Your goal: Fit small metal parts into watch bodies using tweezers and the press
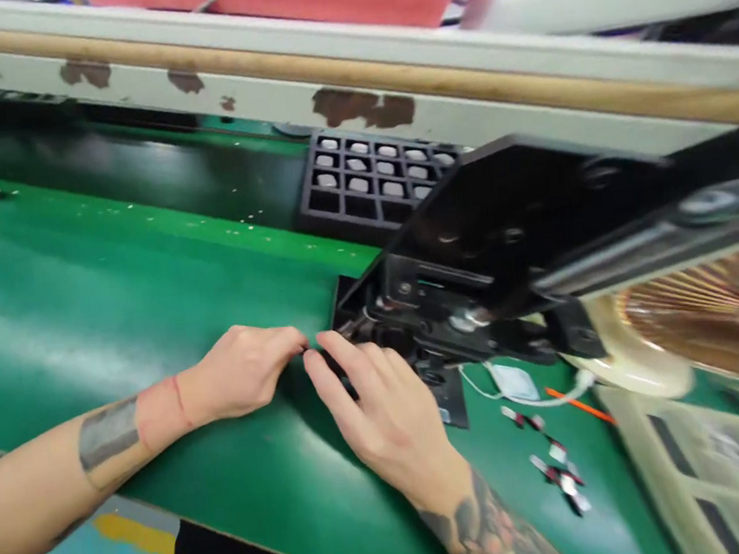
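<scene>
In the middle of the view my left hand (pixel 251 367) is closed in a pinch. A tiny dark bit shows at its fingertips, too small to name. My right hand (pixel 382 406) is beside it, thumb and index fingertips close together and almost meeting the left ones. Its other fingers curl at the base of a black metal fixture (pixel 463 294), and what the right fingertips hold, if anything, is hidden. The fixture has a long angled arm reaching in from the right and a dark base plate (pixel 454 395) on the green bench mat (pixel 169 305).
Behind the fixture sits a black compartment tray (pixel 338 219) with several small pale pieces. Small red-and-silver parts (pixel 562 476) lie at the right, near a white cabled pad (pixel 514 381) and an orange stick (pixel 581 405). Farther right are a beige tray (pixel 679 474) and a copper-coloured ribbed object (pixel 713 314).
</scene>
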`<action>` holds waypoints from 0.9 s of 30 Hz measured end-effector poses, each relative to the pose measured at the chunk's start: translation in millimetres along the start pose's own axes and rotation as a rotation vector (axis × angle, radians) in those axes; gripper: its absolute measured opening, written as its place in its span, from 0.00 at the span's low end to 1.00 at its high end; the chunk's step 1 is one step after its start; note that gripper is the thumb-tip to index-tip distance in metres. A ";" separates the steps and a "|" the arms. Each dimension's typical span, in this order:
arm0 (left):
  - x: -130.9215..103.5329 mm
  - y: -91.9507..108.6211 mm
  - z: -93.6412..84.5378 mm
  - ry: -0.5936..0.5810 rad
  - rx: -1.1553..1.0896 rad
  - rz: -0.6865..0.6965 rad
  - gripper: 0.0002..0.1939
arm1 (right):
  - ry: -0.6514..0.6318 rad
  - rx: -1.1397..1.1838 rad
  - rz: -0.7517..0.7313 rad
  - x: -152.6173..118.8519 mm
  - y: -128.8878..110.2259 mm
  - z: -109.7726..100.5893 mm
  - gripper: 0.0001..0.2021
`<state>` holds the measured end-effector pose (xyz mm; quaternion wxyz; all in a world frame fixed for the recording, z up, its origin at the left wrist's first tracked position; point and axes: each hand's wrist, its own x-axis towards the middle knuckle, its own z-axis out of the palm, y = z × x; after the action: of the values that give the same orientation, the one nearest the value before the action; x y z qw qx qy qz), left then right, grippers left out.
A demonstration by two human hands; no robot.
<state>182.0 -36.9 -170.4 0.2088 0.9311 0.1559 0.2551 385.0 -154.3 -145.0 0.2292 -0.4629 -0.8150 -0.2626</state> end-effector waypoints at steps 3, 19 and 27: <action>-1.8 5.3 -3.4 -0.041 -0.060 0.031 0.13 | 0.010 0.036 -0.022 -0.9 -1.2 -8.2 0.14; 14.8 -20.7 -3.4 0.104 -1.217 -0.524 0.23 | 0.005 0.155 0.174 -6.1 -1.4 12.4 0.10; 6.2 -0.6 -10.2 -0.020 -1.011 -0.541 0.21 | 0.026 0.368 0.294 -2.3 -9.3 6.2 0.16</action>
<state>181.5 -30.8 -160.1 0.6875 0.6447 0.2455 0.2267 377.1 -155.8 -153.2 0.3559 -0.5235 -0.7700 -0.0792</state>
